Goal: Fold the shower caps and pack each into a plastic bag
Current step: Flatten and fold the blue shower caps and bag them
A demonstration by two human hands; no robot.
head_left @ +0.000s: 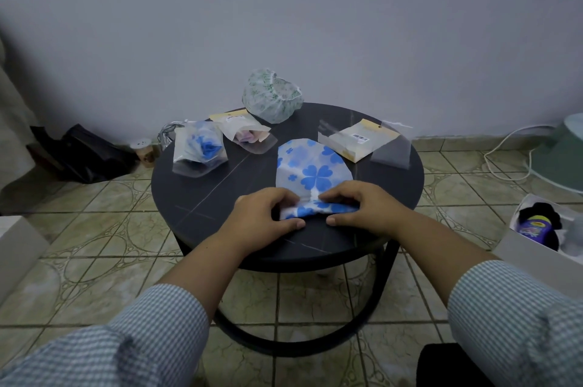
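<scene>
Blue-flowered shower cap (310, 170) lies flat near centre of round table (220, 197). Left hand (263, 213) and right hand (362, 207) both pinch its near edge, folded over.

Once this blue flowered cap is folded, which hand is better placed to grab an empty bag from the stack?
Probably the right hand. The stack of empty bags lies on the table's right side, just beyond it, while the left hand would have to cross the blue flowered cap.
</scene>
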